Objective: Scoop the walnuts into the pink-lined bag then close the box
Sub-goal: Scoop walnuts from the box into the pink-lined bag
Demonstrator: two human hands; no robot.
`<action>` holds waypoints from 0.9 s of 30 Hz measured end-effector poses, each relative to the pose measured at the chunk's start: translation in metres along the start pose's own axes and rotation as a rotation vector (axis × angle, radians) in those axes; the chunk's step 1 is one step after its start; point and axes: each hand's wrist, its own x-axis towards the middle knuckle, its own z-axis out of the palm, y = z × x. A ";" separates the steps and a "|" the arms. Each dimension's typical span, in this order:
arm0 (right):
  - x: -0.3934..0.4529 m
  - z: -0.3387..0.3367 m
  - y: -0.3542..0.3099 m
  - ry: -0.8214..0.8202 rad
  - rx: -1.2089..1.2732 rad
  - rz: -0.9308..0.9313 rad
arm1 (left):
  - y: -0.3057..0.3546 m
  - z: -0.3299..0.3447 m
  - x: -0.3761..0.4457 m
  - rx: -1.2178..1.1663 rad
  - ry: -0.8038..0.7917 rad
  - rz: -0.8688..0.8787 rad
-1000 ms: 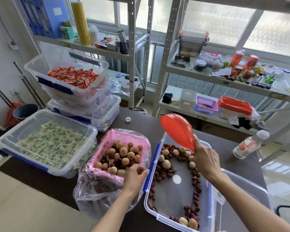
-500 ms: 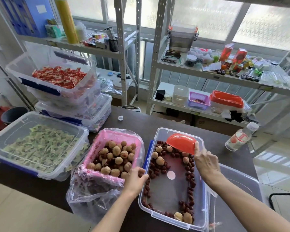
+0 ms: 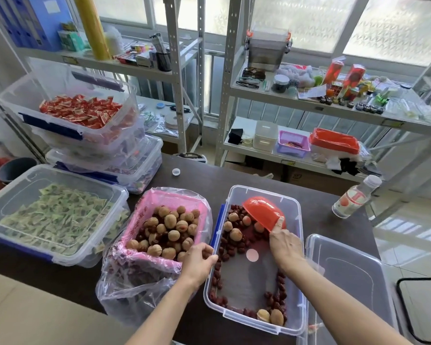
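Seen from the head camera, a person worked over a dark surface [image 3: 316, 215], the right hand [image 3: 285, 245] gripping a red scoop [image 3: 263, 212], its fingers [image 3: 280, 224] wrapped on the rim and the bowl tipped mouth-down into the far end of a clear box [image 3: 294, 265], apparently to rake up the walnuts [image 3: 234, 232] lying just left of those fingers among dark red fruit. Two more walnuts sat at the box's near corner, behind the wrist. The left hand [image 3: 198, 261] pinched the near edge of the pink-lined bag [image 3: 164, 235], fingers closed on the plastic, seemingly to hold its mouth open and steady; the bag's walnuts lay just beyond them. The box's lid [image 3: 351, 282] waited to the right of the right hand.
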 end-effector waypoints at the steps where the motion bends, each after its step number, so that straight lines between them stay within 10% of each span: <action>1: 0.000 0.001 -0.002 -0.036 0.055 0.026 | 0.000 0.000 0.000 0.001 0.006 -0.001; 27: -0.069 0.022 -0.036 -0.301 0.532 0.028 | -0.002 0.000 0.004 0.008 0.006 0.012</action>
